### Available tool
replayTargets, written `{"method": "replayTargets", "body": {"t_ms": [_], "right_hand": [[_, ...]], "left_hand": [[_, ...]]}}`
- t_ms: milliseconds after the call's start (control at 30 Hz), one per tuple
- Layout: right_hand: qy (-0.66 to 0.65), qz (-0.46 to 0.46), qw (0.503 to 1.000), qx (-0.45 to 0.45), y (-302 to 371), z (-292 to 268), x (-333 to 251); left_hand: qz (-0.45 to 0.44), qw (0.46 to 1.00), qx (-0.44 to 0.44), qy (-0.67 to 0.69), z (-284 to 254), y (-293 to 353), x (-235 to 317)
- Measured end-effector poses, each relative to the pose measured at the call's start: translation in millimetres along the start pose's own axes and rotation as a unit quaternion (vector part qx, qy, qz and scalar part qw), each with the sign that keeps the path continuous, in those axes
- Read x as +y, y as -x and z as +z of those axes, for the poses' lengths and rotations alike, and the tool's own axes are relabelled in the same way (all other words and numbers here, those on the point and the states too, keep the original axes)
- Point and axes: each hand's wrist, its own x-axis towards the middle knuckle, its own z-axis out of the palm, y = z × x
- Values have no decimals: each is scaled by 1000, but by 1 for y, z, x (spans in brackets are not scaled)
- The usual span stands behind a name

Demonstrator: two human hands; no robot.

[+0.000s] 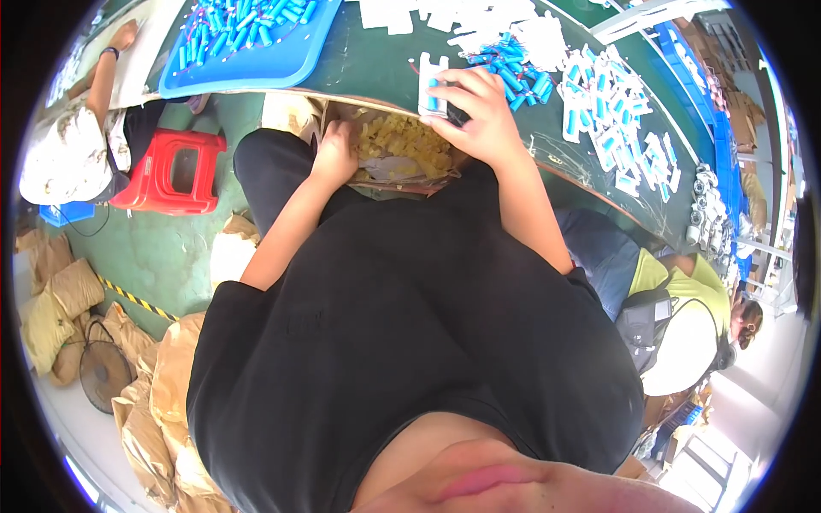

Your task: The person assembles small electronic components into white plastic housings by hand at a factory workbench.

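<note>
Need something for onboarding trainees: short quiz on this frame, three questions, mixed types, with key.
1. Multiple choice: what does the right grip hold?
a) a screwdriver
b) a white piece with a blue cylinder on it
c) a pair of scissors
2. True or false: in the picture, the red stool is left of the open box.
3. Fill in the blank: the left grip is at the left side of that box, which contains small ____ bits.

Key: 1. b; 2. true; 3. yellow.
</note>
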Motion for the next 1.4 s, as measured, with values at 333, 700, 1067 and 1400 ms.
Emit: {"method": "replayTargets", "body": {"t_ms": [333, 700, 1067, 1400], "right_hand": [[276, 274, 892, 230, 104, -171, 84], [48, 320, 914, 244, 117, -96, 50], [254, 253, 926, 115, 75, -83, 58], [155, 311, 908, 234, 47, -62, 84]], "left_hand": [[290, 940, -52, 169, -102, -52, 149], [288, 937, 77, -180, -71, -225, 202], [330, 924, 194, 6, -95, -166, 193], [285, 956, 22, -64, -105, -78, 156]]}}
